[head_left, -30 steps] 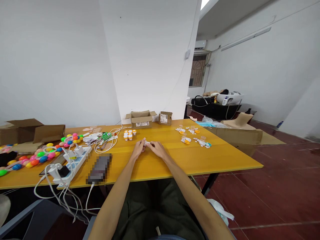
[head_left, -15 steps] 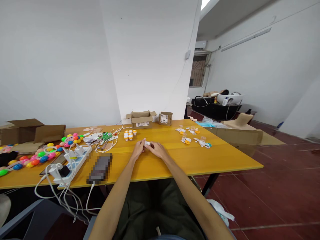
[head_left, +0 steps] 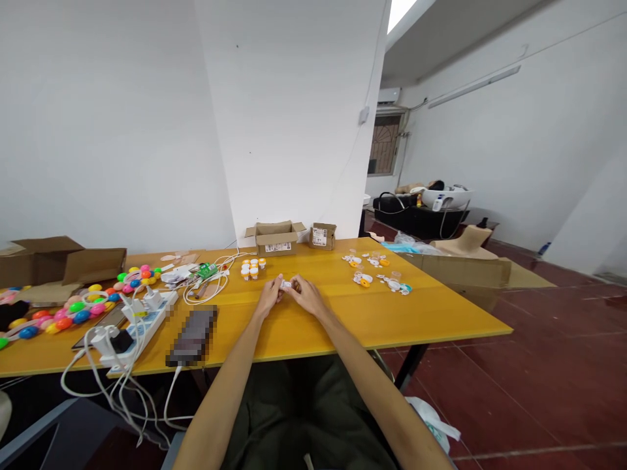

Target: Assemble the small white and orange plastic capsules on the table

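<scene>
Over the middle of the yellow wooden table (head_left: 313, 326), my left hand (head_left: 270, 297) and my right hand (head_left: 304, 294) meet around a small white plastic part (head_left: 286, 285). Fingers of both hands are closed on it, and its exact kind is too small to make out. Just beyond my left hand stands a cluster of small white jars with orange lids (head_left: 253, 267). To the right of my hands lie several little groups of loose white, clear, orange and teal plastic parts (head_left: 363, 279).
Two cardboard boxes, an open one (head_left: 277, 243) and a smaller one (head_left: 322, 236), stand against the wall. At left are a power strip (head_left: 147, 333) with tangled white cables, a phone (head_left: 193, 336), colourful ball strings (head_left: 63, 320) and a large open carton (head_left: 93, 267).
My right fingers have shifted slightly on the white part, which now shows a little more. The whole view has tilted a bit; the things on the table stay in place.
</scene>
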Action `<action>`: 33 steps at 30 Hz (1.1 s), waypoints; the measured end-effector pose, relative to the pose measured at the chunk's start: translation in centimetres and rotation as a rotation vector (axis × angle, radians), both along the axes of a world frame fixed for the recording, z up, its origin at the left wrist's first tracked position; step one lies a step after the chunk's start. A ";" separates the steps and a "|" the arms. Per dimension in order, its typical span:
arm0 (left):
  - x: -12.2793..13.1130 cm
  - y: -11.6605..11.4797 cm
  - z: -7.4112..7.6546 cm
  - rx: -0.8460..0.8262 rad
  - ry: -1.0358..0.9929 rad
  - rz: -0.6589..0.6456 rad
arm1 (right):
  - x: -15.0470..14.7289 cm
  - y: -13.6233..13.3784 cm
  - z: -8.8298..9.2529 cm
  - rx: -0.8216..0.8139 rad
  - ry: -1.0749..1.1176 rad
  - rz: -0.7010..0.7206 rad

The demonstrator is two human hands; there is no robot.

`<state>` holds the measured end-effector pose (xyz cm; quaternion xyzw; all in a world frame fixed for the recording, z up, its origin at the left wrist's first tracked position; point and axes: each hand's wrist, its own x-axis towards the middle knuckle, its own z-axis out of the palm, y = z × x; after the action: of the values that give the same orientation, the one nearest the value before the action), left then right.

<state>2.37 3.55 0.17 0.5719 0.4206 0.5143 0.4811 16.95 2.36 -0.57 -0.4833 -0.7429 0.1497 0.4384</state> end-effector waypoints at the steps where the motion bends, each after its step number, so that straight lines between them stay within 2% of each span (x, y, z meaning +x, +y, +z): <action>1: 0.0 0.0 0.0 0.004 0.003 -0.002 | 0.0 0.0 0.0 0.000 -0.008 -0.012; 7: 0.1 -0.2 0.3 0.016 0.015 -0.024 | 0.1 0.0 0.1 -0.047 -0.045 -0.048; 16: 0.1 -0.1 0.3 0.001 0.029 -0.008 | -0.1 0.0 0.0 0.000 0.028 0.025; 25: 0.1 0.0 0.1 -0.030 -0.011 -0.005 | 0.1 0.1 -0.2 -0.025 -0.049 -0.048; 33: 0.2 -0.3 0.4 -0.001 0.002 -0.017 | 0.0 0.0 0.0 -0.015 -0.011 0.003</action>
<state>2.61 3.28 0.53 0.5757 0.4167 0.5094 0.4853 16.93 2.40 -0.57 -0.4863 -0.7447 0.1535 0.4305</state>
